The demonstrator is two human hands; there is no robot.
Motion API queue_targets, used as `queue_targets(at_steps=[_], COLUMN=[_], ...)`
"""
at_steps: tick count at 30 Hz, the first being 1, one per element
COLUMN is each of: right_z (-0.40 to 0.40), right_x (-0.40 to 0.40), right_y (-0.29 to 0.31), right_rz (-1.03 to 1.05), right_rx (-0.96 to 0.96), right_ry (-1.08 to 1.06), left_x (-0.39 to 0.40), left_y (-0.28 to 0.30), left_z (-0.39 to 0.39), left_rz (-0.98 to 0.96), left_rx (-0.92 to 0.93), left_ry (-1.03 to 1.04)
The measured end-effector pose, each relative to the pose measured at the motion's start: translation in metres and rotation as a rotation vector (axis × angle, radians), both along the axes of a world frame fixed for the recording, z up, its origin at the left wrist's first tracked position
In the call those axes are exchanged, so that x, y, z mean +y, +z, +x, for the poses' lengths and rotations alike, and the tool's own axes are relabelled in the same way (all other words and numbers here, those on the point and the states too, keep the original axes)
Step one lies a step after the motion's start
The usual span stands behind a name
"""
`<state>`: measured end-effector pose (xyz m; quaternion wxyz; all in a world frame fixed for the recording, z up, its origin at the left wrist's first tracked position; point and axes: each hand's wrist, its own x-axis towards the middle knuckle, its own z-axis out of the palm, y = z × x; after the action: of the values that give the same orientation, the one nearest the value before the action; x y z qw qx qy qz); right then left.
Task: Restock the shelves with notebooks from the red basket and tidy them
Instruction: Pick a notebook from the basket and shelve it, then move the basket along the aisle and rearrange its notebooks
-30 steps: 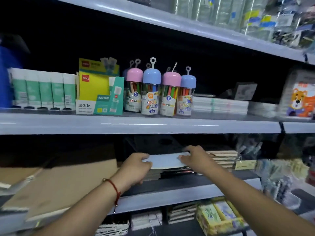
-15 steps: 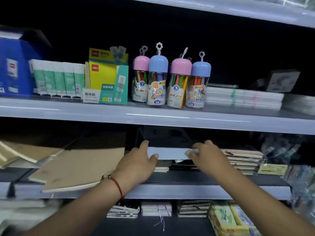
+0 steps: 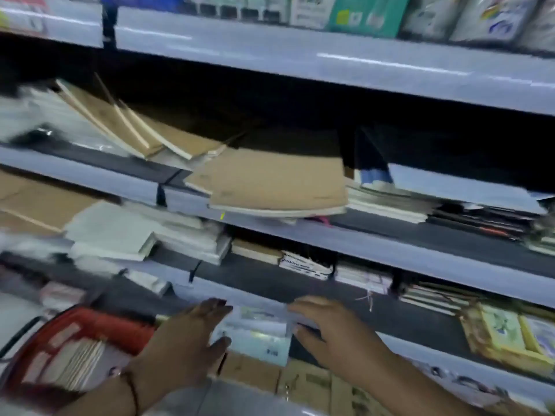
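change: we've dropped from the middle shelf; left hand (image 3: pixel 183 340) and right hand (image 3: pixel 333 331) now hover low, fingers apart, holding nothing.
basket: red basket (image 3: pixel 99 328) near left, notebooks (image 3: pixel 72 364) inside.
meaning: next pickup likely.

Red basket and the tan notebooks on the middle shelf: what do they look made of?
Red basket: looks like moulded plastic, uniform red with a dull sheen; blur leaves it open. Tan notebooks: matte kraft card covers over pale paper page edges, no gloss. Shelf edge: smooth, pale, streaked with glare, probably painted metal.
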<state>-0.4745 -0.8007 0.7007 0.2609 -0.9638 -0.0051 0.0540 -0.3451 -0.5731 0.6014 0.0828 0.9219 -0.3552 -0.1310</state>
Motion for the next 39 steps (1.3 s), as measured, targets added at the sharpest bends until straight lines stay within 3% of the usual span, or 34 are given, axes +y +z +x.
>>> queue_targets(at_steps=[1, 2, 3, 4, 8, 12, 17, 25, 33, 39], right_z=[0.015, 0.03, 0.046, 0.062, 0.125, 0.183, 0.235, 0.321, 0.414, 0.47], right_x=[0.019, 0.039, 0.059, 0.081, 0.177, 0.271, 0.339, 0.405, 0.476, 0.51], right_y=[-0.018, -0.036, -0.055, -0.071, -0.129, -0.173, -0.228, -0.364, -0.572, -0.696], right_rz=[-0.033, -0.063, -0.085, -0.103, -0.125, -0.202, -0.296, -0.449, -0.36, -0.436], right_rx=[0.041, 0.078, 0.117, 0.155, 0.272, 0.445, 0.644, 0.783, 0.76, 0.7], right_ry=[0.039, 0.079, 0.122, 0.166, 0.317, 0.351, 0.413, 0.564, 0.651, 0.719], left_x=[0.132, 0.057, 0.087, 0.11, 0.23, 0.325, 0.411, 0.445, 0.443, 0.437], left_y=[0.08, 0.015, 0.013, -0.005, -0.087, -0.115, -0.167, -0.301, -0.469, -0.569], left_z=[-0.054, -0.016, -0.007, 0.008, 0.033, 0.047, 0.07, 0.131, 0.207, 0.275], left_rz=[0.192, -0.042, 0.065, 0.107, 0.194, 0.256, 0.314, 0.294, 0.171, 0.178], left_rx=[-0.048, 0.083, 0.126, 0.111, 0.231, 0.418, 0.593, 0.696, 0.624, 0.518], left_ry=[-0.049, 0.128, 0.364, 0.274, 0.453, 0.516, 0.741, 0.893, 0.996, 1.077])
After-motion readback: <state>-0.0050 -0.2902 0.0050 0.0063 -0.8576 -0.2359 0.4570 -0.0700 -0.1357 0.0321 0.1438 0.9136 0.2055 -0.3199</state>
